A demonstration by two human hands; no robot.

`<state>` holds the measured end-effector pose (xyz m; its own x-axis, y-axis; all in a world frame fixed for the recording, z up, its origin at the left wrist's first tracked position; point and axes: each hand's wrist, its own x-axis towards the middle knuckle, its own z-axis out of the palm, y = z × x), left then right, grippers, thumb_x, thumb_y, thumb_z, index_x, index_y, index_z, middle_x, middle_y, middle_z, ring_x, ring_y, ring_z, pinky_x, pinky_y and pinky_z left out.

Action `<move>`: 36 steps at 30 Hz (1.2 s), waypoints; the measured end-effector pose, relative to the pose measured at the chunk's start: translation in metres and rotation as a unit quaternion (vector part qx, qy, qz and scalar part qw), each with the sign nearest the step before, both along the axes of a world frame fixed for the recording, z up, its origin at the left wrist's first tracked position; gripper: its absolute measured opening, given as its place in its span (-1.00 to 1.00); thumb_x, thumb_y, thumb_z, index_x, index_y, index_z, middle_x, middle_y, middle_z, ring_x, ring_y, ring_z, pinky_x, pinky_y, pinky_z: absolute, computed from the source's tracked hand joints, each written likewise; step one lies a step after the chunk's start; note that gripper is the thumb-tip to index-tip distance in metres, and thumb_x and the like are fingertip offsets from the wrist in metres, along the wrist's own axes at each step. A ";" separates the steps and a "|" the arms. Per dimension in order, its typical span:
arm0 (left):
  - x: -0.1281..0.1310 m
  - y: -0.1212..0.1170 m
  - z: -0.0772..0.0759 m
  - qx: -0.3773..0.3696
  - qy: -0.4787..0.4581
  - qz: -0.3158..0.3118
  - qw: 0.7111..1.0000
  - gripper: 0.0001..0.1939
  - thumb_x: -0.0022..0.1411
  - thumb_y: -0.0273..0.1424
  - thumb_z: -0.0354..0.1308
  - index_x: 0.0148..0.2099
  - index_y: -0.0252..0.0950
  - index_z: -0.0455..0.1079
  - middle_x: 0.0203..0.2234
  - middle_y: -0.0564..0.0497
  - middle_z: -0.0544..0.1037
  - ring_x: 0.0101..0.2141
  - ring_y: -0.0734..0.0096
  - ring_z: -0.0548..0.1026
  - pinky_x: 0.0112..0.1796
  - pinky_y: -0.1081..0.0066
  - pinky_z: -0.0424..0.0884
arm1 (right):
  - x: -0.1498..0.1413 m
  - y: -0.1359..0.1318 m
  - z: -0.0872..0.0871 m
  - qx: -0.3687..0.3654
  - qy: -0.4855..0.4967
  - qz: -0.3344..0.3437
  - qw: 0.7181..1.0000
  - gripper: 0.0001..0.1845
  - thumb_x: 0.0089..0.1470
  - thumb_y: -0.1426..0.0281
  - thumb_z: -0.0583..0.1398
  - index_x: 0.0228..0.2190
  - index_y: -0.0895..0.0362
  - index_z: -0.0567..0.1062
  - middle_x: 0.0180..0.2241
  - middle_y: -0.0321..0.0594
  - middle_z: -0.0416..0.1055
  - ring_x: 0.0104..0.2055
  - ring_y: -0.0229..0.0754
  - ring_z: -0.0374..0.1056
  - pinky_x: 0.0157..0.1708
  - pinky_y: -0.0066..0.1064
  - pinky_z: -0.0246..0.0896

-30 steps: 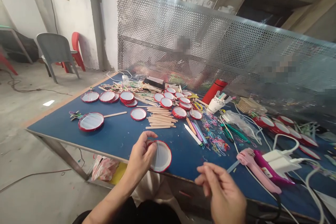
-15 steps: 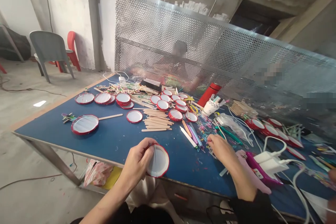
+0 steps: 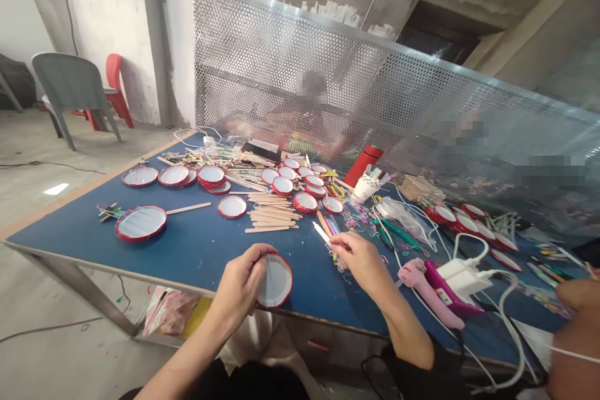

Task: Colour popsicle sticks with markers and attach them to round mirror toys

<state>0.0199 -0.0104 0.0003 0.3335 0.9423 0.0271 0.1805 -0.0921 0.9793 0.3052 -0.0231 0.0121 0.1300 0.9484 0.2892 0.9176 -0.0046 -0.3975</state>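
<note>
My left hand [image 3: 244, 280] grips a round white disc with a red rim [image 3: 280, 284], like a jar lid, by its left side at the table's front edge. A thin line, perhaps a thread, crosses its white face near my thumb. My right hand [image 3: 359, 259] has its fingertips pinched together over the table; whatever is between them is too small to make out. Just beyond those fingers lie several markers [image 3: 323, 229] and loose coloured strings [image 3: 357, 217]. A row of flat wooden sticks [image 3: 272, 212] lies behind the disc.
More red-rimmed discs [image 3: 282, 185] cover the table's middle and back. One with a stick [image 3: 140, 222] lies left. A red bottle [image 3: 363, 165] and pen cup [image 3: 366, 187] stand behind. At right are a pink glue gun [image 3: 431, 294], white chargers [image 3: 462, 278] and another person's arm [image 3: 574, 331].
My right hand has moved left, from the strings to beside the markers, closer to the held disc. The view has shifted slightly right. My left hand keeps its grip.
</note>
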 end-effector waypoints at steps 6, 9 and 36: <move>0.004 0.003 0.001 0.015 0.033 0.003 0.999 -0.62 0.36 -0.14 -0.02 -0.12 -0.26 0.51 -0.58 0.12 0.47 -0.75 0.51 0.31 -0.78 0.53 0.12 | 0.000 -0.010 -0.002 0.041 0.004 -0.018 0.999 -0.69 0.20 0.28 0.05 -0.29 0.05 0.58 -0.22 -0.10 0.60 -0.16 0.00 0.51 -0.18 -0.27 0.31; 0.003 0.004 -0.002 0.012 0.045 -0.020 0.999 -0.67 0.33 -0.12 0.05 -0.14 -0.23 0.50 -0.57 0.14 0.47 -0.73 0.50 0.35 -0.76 0.54 0.15 | 0.003 -0.018 -0.005 0.035 -0.003 -0.027 0.999 -0.73 0.21 0.28 0.07 -0.41 0.03 0.53 -0.32 -0.14 0.56 -0.22 -0.02 0.48 -0.21 -0.29 0.25; -0.008 0.006 0.001 0.055 0.025 -0.052 0.997 -0.83 0.25 -0.28 0.11 -0.31 -0.25 0.44 -0.51 0.10 0.50 -0.45 0.41 0.40 -0.40 0.47 0.29 | -0.048 -0.026 -0.002 -0.015 0.331 0.066 0.941 -0.61 0.22 0.02 0.13 -0.37 0.09 0.44 -0.53 -0.36 0.26 -0.49 -0.25 0.19 -0.45 -0.44 0.15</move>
<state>0.0123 -0.0049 0.0010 0.4327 0.8949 0.1097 0.2134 -0.2198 0.9519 0.2576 -0.0492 0.0104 0.1519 0.9755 0.1590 0.4617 0.0722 -0.8841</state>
